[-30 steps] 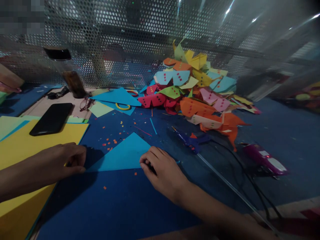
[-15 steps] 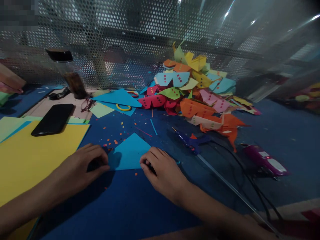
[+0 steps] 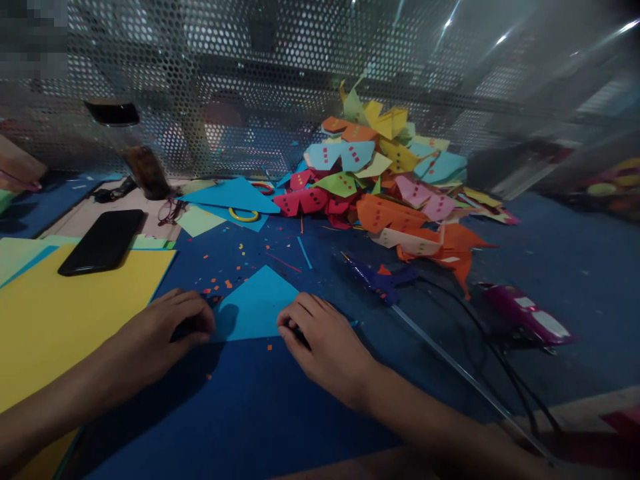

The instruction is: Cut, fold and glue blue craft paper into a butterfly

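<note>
A blue sheet of paper folded into a triangle point(image 3: 260, 303) lies on the blue table, its point facing away from me. My right hand point(image 3: 320, 343) rests over its right side, fingers curled on the paper and thumb at the near edge. A small blue tip shows beyond that hand. At the left corner of the triangle is my left hand point(image 3: 175, 327), its fingers loosely bent and the thumb apart from them. Nothing shows between them, and its shadow falls on the paper.
Yellow sheets point(image 3: 80, 300) and a black phone point(image 3: 103, 241) lie at left, a jar point(image 3: 143, 163) behind. Yellow-handled scissors point(image 3: 243, 215) lie partly under blue paper. Folded paper butterflies point(image 3: 390, 173) are heaped at the back. A glue gun point(image 3: 380, 283) and purple device point(image 3: 525, 313) lie right.
My left hand has drawn back slightly from the triangle's left corner. My right hand stays on the paper, and the whole view has shifted a little.
</note>
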Demonstrator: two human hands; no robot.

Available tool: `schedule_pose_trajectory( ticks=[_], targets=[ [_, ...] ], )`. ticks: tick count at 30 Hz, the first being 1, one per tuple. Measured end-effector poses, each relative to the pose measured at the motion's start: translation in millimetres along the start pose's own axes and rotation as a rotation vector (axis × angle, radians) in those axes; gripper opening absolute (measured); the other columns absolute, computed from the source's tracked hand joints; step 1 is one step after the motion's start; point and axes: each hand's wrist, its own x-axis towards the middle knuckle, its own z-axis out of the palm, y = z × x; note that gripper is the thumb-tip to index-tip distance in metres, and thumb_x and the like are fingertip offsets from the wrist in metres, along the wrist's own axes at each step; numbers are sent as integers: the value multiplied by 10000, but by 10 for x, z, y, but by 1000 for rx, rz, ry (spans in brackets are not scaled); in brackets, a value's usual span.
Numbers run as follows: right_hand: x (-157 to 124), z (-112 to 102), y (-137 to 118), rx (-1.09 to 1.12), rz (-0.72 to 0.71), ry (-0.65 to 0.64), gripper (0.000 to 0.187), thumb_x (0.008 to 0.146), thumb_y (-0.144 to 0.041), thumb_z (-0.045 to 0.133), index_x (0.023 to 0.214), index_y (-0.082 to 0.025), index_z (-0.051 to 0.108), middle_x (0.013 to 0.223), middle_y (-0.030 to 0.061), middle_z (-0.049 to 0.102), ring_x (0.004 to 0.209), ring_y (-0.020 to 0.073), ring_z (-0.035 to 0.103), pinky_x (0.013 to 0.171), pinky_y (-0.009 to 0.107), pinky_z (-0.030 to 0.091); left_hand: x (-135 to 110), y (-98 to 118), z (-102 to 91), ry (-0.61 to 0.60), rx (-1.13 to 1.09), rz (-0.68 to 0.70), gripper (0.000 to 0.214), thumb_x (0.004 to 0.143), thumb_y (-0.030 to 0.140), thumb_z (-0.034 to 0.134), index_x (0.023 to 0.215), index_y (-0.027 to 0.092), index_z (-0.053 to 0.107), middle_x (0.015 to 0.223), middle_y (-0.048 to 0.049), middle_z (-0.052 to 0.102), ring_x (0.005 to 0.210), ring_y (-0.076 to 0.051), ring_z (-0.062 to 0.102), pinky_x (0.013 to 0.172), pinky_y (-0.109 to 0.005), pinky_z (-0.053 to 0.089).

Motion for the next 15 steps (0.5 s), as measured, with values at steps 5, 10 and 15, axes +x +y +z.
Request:
schedule_pose_trajectory(
  ticks=[5, 10, 15],
  targets=[
    [-10, -19, -6, 9, 2, -13, 97, 975, -113, 599, 933, -198, 620, 1007, 40, 665, 945, 203, 614, 867, 369, 484, -14, -129, -59, -96, -31, 16, 130, 912, 259, 537, 850, 250, 652, 924, -27, 681, 907, -221, 620, 802, -325, 497],
    [-24, -44, -3, 3, 2, -41, 68, 955, -203, 697, 1000, -197, 647, 1066, 45, 670, 1024, 230, 593, 905, 396, 473, -15, -118, -103, -120, -46, 54, 151, 928, 289, 554, 866, 249, 686, 947, -36, 704, 929, -228, 634, 824, -334, 516],
    [-17, -39, 7, -16, 4, -41, 71, 964, -240, 709, 987, -202, 654, 1054, 36, 671, 1027, 234, 586, 903, 407, 445, -23, -38, -22, -8, 12, 81, 122, 907, 356, 641, 880, 257, 707, 954, -30, 718, 941, -239, 643, 834, -343, 515]
  ],
)
